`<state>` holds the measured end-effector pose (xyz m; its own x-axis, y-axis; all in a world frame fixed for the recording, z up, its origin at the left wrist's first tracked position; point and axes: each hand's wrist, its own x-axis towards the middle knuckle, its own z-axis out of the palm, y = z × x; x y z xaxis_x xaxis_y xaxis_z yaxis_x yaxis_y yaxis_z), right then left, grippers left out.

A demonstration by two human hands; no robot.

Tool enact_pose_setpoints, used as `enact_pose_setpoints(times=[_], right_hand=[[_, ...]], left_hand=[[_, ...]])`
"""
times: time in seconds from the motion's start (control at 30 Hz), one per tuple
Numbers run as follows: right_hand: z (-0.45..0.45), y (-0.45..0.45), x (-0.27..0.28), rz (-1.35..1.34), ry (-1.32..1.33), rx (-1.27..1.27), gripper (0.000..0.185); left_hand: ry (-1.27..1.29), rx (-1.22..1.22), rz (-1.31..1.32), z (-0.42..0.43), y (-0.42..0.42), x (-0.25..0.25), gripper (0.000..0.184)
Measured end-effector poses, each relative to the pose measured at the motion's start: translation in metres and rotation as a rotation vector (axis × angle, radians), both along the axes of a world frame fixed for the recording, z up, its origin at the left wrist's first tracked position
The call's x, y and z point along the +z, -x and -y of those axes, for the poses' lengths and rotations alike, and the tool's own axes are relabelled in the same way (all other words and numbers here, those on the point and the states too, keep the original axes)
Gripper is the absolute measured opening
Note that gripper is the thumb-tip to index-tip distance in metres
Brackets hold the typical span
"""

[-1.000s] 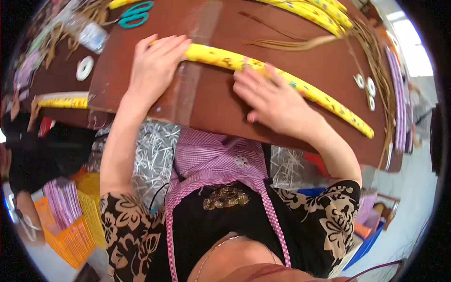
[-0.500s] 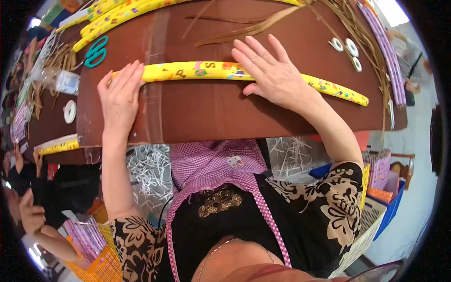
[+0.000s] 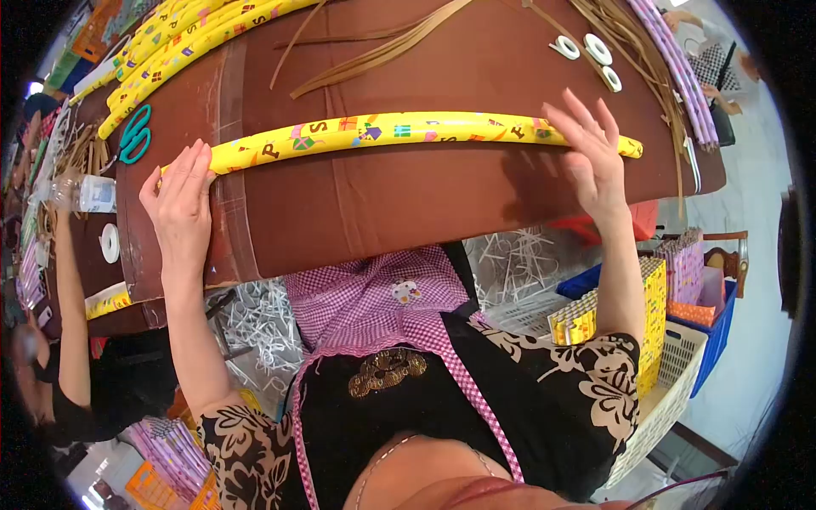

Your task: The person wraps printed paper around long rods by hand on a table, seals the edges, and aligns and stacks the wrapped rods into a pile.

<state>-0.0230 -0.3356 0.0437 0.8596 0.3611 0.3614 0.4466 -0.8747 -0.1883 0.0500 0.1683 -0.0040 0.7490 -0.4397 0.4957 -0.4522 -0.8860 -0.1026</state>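
Note:
A long roll of yellow wrapping paper printed with presents and letters lies across the brown table. My left hand rests over its left end, the fingers stretched out side by side on the paper; its thumb is hidden. Near the right end, my right hand is raised with its fingers apart, holding nothing. Whether its fingertips touch the roll I cannot tell. Teal-handled scissors lie beyond my left hand.
More yellow rolls lie at the far left. Brown strips and white tape rolls are at the back. Another person's arm reaches toward a plastic bottle. A cream basket stands below right.
My right hand has moved right along the roll and lifted its fingers. My left hand stays at the left end. The view has shifted, and the other person's arm now reaches to the bottle.

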Motion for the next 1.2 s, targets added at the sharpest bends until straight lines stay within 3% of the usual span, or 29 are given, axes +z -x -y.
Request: enact_pose_setpoints(times=[0.1,0.17,0.3,0.57,0.7,0.8,0.93,1.2], right_hand=[[-0.021,-0.018,-0.009,0.089,0.276,-0.023,0.07],[-0.045,-0.03,-0.022,0.108,0.257,0.027,0.078],[-0.075,-0.044,-0.035,0.116,0.252,0.069,0.076],[-0.06,-0.028,-0.031,0.105,0.311,0.095,0.073],[-0.05,-0.027,-0.024,0.141,0.341,0.075,0.064],[-0.06,-0.032,-0.013,0.197,0.179,0.14,0.051],[-0.079,-0.044,-0.021,0.283,0.111,0.256,0.047],[-0.078,-0.042,-0.04,0.532,0.23,0.328,0.03]], left_hand=[[0.004,-0.003,-0.004,-0.001,0.0,-0.002,0.033],[-0.004,0.017,-0.008,-0.002,0.0,-0.002,0.033],[-0.013,0.009,-0.017,0.0,0.0,-0.001,0.033],[-0.016,0.034,-0.037,-0.002,0.002,-0.003,0.033],[-0.027,0.025,-0.024,-0.003,0.0,-0.003,0.034],[-0.02,0.016,-0.016,-0.003,-0.001,-0.003,0.034],[-0.025,0.026,-0.015,-0.001,0.0,-0.002,0.033],[0.001,0.015,-0.03,0.0,-0.001,0.002,0.031]])
